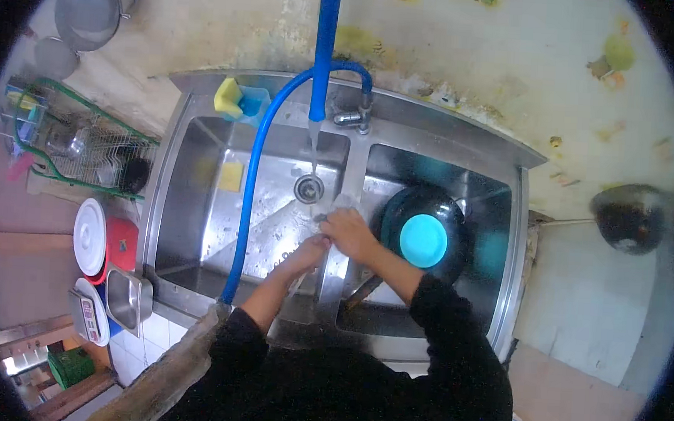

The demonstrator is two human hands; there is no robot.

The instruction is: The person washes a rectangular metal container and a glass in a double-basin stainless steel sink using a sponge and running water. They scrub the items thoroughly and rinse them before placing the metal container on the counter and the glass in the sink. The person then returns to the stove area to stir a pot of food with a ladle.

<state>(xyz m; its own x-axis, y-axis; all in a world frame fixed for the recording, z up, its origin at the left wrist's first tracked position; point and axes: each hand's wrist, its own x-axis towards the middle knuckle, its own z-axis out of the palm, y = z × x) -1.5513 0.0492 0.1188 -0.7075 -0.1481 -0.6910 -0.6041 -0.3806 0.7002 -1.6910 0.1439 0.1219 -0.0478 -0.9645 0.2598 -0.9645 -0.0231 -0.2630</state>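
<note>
Both hands are together at the divider of a double stainless steel sink (333, 280). My right hand (350, 231) has its fingers closed around a translucent item (346, 202), too blurred to name. My left hand (310, 252) touches it from below, fingers bent in; whether it grips the item is unclear. Behind them, water (314, 145) runs from the end of a blue hose (319, 93) towards the drain (309, 189) in the left basin. Inside the right basin sits a black wok (392, 214) with a turquoise bowl (423, 240) in it.
A second blue hose length (249, 193) runs from the faucet (351, 119) across the left basin. A yellow sponge (231, 177) lies there; another (227, 97) rests in a blue holder (254, 104). Left stand a dish rack (94, 155), steel pan (129, 299) and kitchen scale (84, 316).
</note>
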